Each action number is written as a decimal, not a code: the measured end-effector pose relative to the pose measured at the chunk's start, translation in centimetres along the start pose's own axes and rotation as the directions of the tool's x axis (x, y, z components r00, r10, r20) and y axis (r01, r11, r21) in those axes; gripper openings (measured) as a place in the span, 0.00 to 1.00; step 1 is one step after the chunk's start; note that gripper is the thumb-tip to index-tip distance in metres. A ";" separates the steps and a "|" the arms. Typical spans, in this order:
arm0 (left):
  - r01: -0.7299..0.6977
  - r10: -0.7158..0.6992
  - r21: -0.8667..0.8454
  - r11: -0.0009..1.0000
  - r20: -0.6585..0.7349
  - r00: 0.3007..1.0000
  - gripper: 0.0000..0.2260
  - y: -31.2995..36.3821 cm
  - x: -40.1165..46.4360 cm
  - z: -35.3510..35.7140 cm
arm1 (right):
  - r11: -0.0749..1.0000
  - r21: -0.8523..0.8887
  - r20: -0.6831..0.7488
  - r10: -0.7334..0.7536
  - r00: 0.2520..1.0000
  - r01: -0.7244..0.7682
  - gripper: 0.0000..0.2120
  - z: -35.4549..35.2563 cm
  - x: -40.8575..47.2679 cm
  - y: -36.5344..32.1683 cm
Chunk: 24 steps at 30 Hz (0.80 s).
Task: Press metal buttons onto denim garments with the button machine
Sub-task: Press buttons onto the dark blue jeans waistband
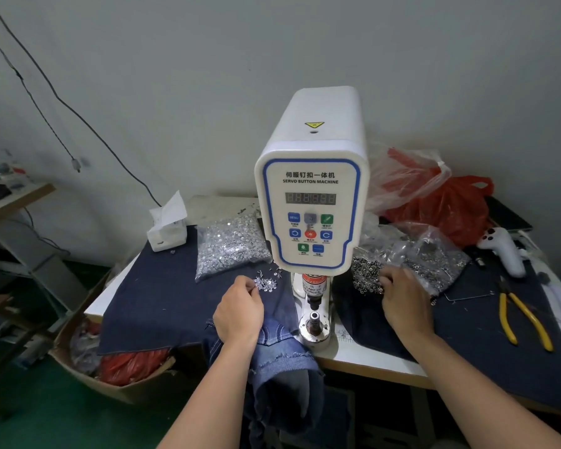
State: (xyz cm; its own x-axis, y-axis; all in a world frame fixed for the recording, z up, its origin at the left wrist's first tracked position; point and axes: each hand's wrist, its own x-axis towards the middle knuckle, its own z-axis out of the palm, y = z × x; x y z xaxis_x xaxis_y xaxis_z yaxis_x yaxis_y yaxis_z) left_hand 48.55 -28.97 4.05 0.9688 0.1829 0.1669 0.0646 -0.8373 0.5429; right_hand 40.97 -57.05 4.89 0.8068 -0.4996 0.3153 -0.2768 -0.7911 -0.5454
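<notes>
Left hand (238, 311): fingertips pinched together at a small scatter of silver tacks (266, 281), just ahead of it; whether one is actually gripped, cannot tell. Bag of silver tacks (232, 246) lies beyond that. Denim garment (280, 358) (blue, frayed hem) lies under the left wrist and hangs off the table edge (370, 364). Button machine (311, 209), white, between the hands, reads "SERVO BUTTON MACHINE"; red label below partly reads "FINGER". Right hand (405, 299): fingers curled down into loose metal buttons (366, 275), grip hidden.
</notes>
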 end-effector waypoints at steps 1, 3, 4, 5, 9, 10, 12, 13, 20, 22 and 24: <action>-0.007 0.007 -0.006 1.000 -0.003 1.000 0.06 0.0 0.0 0.0 | 1.000 0.007 0.021 -0.007 1.000 0.007 0.06 -0.2 0.0 -0.2; -0.026 0.026 -0.013 1.000 -0.005 1.000 0.08 -0.1 0.0 0.0 | 1.000 0.023 0.076 0.004 0.997 -0.005 0.07 -0.6 -0.2 -0.7; -0.034 0.034 -0.015 0.999 -0.003 0.999 0.08 -0.1 0.0 0.1 | 0.999 0.048 0.099 0.021 0.995 -0.025 0.07 -0.7 -0.3 -0.9; -0.038 0.038 -0.020 0.999 -0.001 0.999 0.08 -0.2 -0.1 0.0 | 0.995 0.086 0.113 0.038 0.993 -0.048 0.09 -0.8 -0.5 -1.0; -0.027 0.027 -0.043 0.999 -0.010 1.000 0.07 -0.3 -0.2 -0.1 | 0.891 0.385 0.231 0.161 0.960 -0.241 0.07 -0.6 -1.4 -1.7; -0.024 0.023 -0.047 0.999 -0.008 1.000 0.07 -0.3 -0.2 -0.1 | 0.809 0.482 0.295 0.211 0.932 -0.336 0.06 -0.6 -1.7 -2.1; -0.020 0.020 -0.053 0.998 -0.001 1.000 0.07 -0.3 -0.2 -0.1 | 0.621 0.611 0.423 0.268 0.866 -0.491 0.06 -0.5 -2.3 -2.8; -0.021 0.021 -0.056 0.998 0.001 1.000 0.08 -0.3 -0.2 -0.1 | 0.550 0.642 0.465 0.274 0.842 -0.534 0.05 -0.5 -2.6 -3.1; -0.023 0.023 -0.074 0.997 0.005 1.000 0.06 -0.4 -0.2 -0.2 | 0.406 0.697 0.506 0.306 0.806 -0.592 0.04 -1.1 -4.0 -4.0; -0.018 0.019 -0.074 0.997 0.009 1.000 0.05 -0.4 -0.3 -0.2 | 0.373 0.697 0.521 0.324 0.790 -0.613 0.03 -1.2 -4.2 -4.1; -0.016 0.017 -0.083 0.996 0.015 1.000 0.04 -0.4 -0.3 -0.3 | 0.328 0.693 0.552 0.331 0.765 -0.642 0.04 -1.3 -4.4 -4.2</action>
State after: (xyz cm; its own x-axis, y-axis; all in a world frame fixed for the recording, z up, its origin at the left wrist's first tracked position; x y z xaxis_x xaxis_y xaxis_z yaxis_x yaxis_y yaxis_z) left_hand 48.14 -28.52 3.99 0.9733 0.1606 0.1642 0.0288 -0.7946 0.6064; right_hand 37.94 -52.02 6.78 0.8137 -0.4500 -0.3678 -0.2465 0.3060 -0.9196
